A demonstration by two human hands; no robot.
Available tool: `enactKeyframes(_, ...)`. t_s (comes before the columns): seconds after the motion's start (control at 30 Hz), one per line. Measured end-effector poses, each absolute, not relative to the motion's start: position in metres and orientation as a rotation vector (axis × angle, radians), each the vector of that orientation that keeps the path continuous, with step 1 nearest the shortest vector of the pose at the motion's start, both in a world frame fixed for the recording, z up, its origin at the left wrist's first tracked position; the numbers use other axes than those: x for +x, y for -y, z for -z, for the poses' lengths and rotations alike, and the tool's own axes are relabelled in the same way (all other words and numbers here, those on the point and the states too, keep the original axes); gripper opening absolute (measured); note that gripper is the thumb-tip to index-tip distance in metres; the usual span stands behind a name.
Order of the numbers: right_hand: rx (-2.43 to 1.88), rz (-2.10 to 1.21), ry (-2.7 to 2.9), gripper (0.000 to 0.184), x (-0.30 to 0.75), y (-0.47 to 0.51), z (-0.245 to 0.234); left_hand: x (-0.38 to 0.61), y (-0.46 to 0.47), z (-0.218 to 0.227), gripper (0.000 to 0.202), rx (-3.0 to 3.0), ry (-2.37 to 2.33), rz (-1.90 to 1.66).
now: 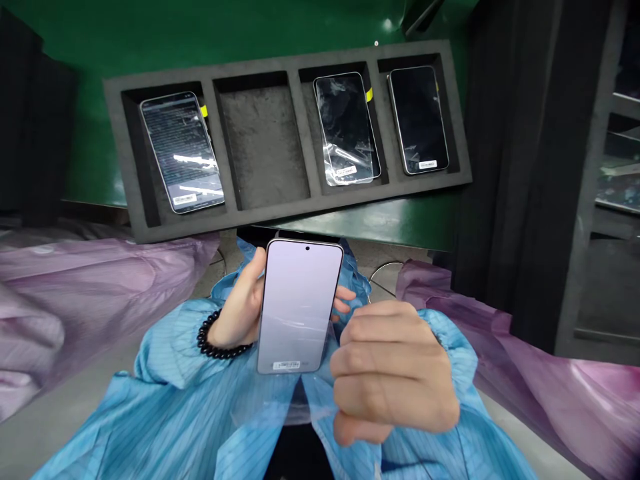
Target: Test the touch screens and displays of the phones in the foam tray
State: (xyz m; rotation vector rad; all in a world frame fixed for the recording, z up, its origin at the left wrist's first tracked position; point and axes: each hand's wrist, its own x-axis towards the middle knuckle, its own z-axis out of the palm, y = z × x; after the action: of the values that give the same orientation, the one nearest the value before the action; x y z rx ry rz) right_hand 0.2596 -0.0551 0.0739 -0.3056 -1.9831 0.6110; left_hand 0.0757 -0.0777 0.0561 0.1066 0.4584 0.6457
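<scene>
Dark grey foam forms the tray (270, 215), set at 12 o'clock, in which three phones (183, 153) are held. Below it, black beads (204, 338) are worn at the left wrist. By the left hand (241, 307) the bright-screened phone (300, 307) is grasped, with the thumb laid along its 9 o'clock edge and fingers (345, 293) seen past its 3 o'clock edge. Its long axis is pointed from just past 12 to just past 6. Clear film (300, 412) is seen at its 6 o'clock end. From the right hand (395, 373), clenched just beside it, the phone is found towards 10 o'clock; whether film is pinched there cannot be told. Nearer, and in contact, is the left hand.
</scene>
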Motion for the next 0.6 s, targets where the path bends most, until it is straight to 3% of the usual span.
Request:
enactKeyframes(0.2,-0.513,-0.830,2.019,0.026,0.269,0.041,-0.075,0.065,0.086,-0.039,0.079,0.148,-0.337,-0.654)
enactKeyframes(0.4,-0.881,-0.890,1.928,0.023,0.254,0.007,-0.058,0.067,0.076,-0.020,0.049,0.279,-0.579,-0.718)
enactKeyframes(0.47,-0.844,-0.855,1.953,0.023,0.245,-0.002,-0.051,0.073,0.072,-0.020,0.059,0.289,-0.619,-0.734)
enactKeyframes(0.6,-0.934,-0.820,1.887,0.024,0.234,-0.009,-0.044,0.079,0.070,-0.022,0.098,0.285,-0.649,-0.784)
